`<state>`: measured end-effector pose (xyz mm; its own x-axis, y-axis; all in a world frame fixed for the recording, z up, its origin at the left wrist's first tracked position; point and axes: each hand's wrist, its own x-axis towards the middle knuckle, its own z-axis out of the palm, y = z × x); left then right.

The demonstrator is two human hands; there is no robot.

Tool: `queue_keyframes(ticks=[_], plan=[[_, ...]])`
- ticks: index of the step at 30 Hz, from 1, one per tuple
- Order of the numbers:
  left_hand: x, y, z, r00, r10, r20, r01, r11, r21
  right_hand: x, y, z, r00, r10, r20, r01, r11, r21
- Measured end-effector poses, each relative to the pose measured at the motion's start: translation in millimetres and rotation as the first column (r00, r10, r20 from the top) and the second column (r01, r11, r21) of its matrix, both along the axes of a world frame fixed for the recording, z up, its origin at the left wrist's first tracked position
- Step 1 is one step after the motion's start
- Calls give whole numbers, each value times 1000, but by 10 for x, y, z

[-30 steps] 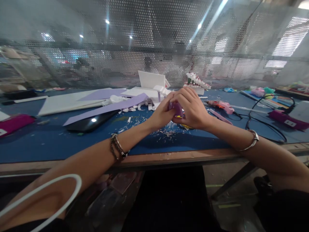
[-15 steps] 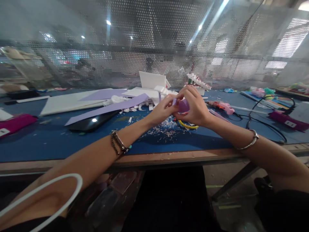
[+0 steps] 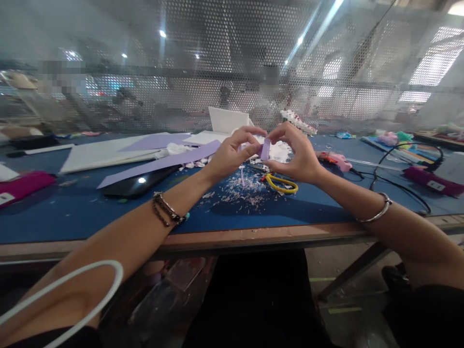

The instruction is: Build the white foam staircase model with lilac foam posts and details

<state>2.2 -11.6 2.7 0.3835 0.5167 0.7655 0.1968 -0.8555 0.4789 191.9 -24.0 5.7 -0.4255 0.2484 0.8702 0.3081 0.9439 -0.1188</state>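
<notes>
From afar I see the left hand and the right hand with narrow grip on a small lilac piece, apparently already cut, above the worktop, a long lilac strip lying unheld.

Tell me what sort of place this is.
Most likely a craft workshop: a blue worktable carries fine scraps, what look like yellow-handled scissors, and a pink tool that resembles a glue gun.
</notes>
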Motion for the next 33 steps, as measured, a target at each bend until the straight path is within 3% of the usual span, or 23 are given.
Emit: queue_keyframes(ticks=[6,11,17,21,25,29,33], plan=[[68,-53,-36,992,-108,72,123,954,-274,4,0,-9,995,94,-27,-97,988,-118],[61,-45,-25,984,-147,104,173,927,-332,7,-28,11,998,63,12,-62,995,-79],[-7,-28,16,964,-253,-81,181,849,-496,19,-69,30,993,62,97,-58,997,-48],[-21,-31,28,962,-269,-43,214,843,-493,19,-73,37,992,75,106,-72,997,-26],[-16,-46,46,953,-303,-8,260,830,-494,27,-86,72,991,1,135,-12,997,75],[-30,-53,78,952,-304,-36,244,824,-511,54,-107,121,982,-58,180,20,978,207],[-56,-53,104,945,-312,-98,225,837,-498,83,-126,160,970,-97,225,37,966,256]])
